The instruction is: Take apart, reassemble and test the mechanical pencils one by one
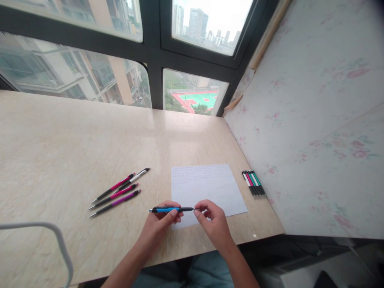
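Observation:
My left hand is closed round the barrel of a blue and black pen, which lies level above the near edge of the table. My right hand pinches the pen's metal tip at its right end. Both hands hover over the lower left corner of a white sheet of paper with faint writing along its top.
Several pink, purple and white pens lie in a loose row left of the sheet. A tight bunch of green, pink and white pens lies by the flowered wall on the right. The beige table runs up to a window. A grey chair frame shows at lower left.

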A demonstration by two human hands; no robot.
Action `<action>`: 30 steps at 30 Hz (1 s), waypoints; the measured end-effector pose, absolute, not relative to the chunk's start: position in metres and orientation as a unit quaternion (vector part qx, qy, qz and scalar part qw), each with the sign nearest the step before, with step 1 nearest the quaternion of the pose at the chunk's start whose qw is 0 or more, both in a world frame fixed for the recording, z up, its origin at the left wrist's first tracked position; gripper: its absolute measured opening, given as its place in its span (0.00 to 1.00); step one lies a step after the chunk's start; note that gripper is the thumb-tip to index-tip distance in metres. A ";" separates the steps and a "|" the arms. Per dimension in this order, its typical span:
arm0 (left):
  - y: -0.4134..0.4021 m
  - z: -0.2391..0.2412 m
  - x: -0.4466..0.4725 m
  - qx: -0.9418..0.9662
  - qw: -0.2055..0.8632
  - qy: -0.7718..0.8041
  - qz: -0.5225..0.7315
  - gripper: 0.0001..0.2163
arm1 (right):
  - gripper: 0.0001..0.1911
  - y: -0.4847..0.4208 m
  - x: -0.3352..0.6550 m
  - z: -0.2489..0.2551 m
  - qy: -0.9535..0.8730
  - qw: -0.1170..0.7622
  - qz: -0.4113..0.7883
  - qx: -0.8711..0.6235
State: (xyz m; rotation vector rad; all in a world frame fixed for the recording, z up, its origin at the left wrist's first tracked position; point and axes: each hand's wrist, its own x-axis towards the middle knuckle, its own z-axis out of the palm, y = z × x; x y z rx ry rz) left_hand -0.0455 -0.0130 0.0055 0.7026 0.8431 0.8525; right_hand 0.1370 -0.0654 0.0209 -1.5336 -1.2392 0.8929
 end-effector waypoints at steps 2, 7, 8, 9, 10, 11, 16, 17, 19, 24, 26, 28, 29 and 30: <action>-0.013 0.006 -0.045 0.333 0.763 0.391 0.392 0.12 | 0.06 -0.065 0.136 0.021 -0.513 0.470 0.363 -0.620; -0.013 0.007 -0.044 0.332 0.767 0.388 0.389 0.12 | 0.08 -0.064 0.136 0.024 -0.530 0.470 0.364 -0.604; -0.014 0.007 -0.045 0.331 0.767 0.388 0.389 0.12 | 0.08 -0.064 0.137 0.025 -0.530 0.472 0.364 -0.603; -0.014 0.007 -0.045 0.329 0.768 0.388 0.388 0.12 | 0.08 -0.064 0.137 0.025 -0.529 0.474 0.363 -0.603; -0.014 0.007 -0.045 0.329 0.768 0.389 0.388 0.12 | 0.07 -0.063 0.136 0.026 -0.528 0.475 0.363 -0.603; -0.014 0.007 -0.045 0.329 0.769 0.390 0.386 0.11 | 0.07 -0.063 0.136 0.027 -0.527 0.477 0.362 -0.603; -0.014 0.003 -0.048 0.341 0.761 0.402 0.378 0.10 | 0.08 -0.063 0.136 0.031 -0.531 0.480 0.359 -0.599; -0.014 0.003 -0.048 0.348 0.757 0.406 0.375 0.10 | 0.08 -0.063 0.136 0.031 -0.532 0.480 0.357 -0.599; -0.013 0.003 -0.048 0.362 0.752 0.409 0.369 0.10 | 0.08 -0.064 0.137 0.032 -0.533 0.479 0.355 -0.600; -0.014 0.005 -0.048 0.377 0.757 0.394 0.361 0.09 | 0.08 -0.067 0.141 0.035 -0.543 0.469 0.360 -0.596; -0.015 0.005 -0.048 0.362 0.765 0.390 0.364 0.09 | 0.07 -0.067 0.141 0.036 -0.546 0.465 0.364 -0.594; -0.016 0.004 -0.047 0.337 0.771 0.390 0.374 0.10 | 0.07 -0.066 0.140 0.037 -0.548 0.462 0.364 -0.595; -0.017 0.003 -0.047 0.326 0.773 0.392 0.378 0.11 | 0.06 -0.066 0.140 0.038 -0.547 0.460 0.362 -0.598; -0.017 0.002 -0.047 0.317 0.773 0.396 0.381 0.11 | 0.07 -0.065 0.139 0.038 -0.546 0.457 0.359 -0.604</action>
